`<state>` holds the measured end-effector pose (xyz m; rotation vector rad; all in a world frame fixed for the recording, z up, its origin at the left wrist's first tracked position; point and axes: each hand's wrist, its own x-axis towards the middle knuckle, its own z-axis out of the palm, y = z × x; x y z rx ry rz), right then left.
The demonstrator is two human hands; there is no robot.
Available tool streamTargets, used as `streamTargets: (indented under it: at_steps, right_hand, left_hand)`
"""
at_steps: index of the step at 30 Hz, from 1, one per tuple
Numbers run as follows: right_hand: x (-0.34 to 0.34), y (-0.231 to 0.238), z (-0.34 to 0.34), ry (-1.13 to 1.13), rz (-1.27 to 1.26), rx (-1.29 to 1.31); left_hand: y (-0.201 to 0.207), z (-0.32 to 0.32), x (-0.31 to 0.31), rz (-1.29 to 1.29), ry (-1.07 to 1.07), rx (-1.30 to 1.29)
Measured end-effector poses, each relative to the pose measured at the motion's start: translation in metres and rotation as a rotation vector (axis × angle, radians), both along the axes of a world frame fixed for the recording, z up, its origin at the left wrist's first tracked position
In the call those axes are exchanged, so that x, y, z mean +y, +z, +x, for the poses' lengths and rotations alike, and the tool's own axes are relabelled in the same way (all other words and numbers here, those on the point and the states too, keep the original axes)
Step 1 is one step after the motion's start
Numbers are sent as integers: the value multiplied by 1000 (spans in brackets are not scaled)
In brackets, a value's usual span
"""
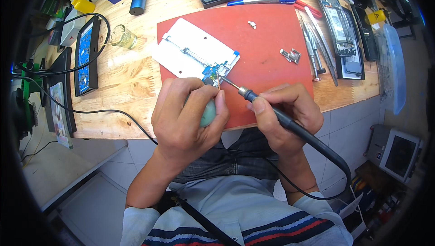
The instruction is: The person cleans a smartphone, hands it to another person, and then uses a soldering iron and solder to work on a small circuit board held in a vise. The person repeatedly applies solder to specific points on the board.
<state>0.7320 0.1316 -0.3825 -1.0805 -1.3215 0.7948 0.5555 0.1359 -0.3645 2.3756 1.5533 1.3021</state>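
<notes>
My right hand (292,114) is closed round the dark handle of a soldering iron (290,126). The iron's tip reaches up and left to a small blue circuit board (209,71). In my left hand (183,114) is a rounded, pale green spool (208,113), mostly hidden by my fingers. A thin copper-coloured strip (219,83), which looks like desoldering braid, runs from my left fingertips to the board, beside the iron's tip. The board sits at the near right end of a white holder (195,44) with a spring, lying tilted on a red mat (267,42).
Small metal parts (291,55) lie on the mat's right side. Beyond them are screwdrivers (310,49), tweezers (321,46) and an opened phone (337,24). A glass jar (123,36) stands left of the mat. The iron's black cable (113,111) crosses the table and hangs over my lap.
</notes>
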Motion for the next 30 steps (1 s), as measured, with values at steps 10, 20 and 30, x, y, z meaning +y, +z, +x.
streamTargets:
  at_steps: [10, 20, 30]
  right_hand:
    - [0, -1, 1, 12, 0, 3]
    - [-3, 4, 6, 46, 53, 127]
    - [-49, 73, -42, 321, 755, -7]
  left_hand:
    - [0, -1, -2, -7, 4, 10]
    - [1, -20, -8, -7, 83, 36]
    - [-8, -103, -25, -133, 341, 40]
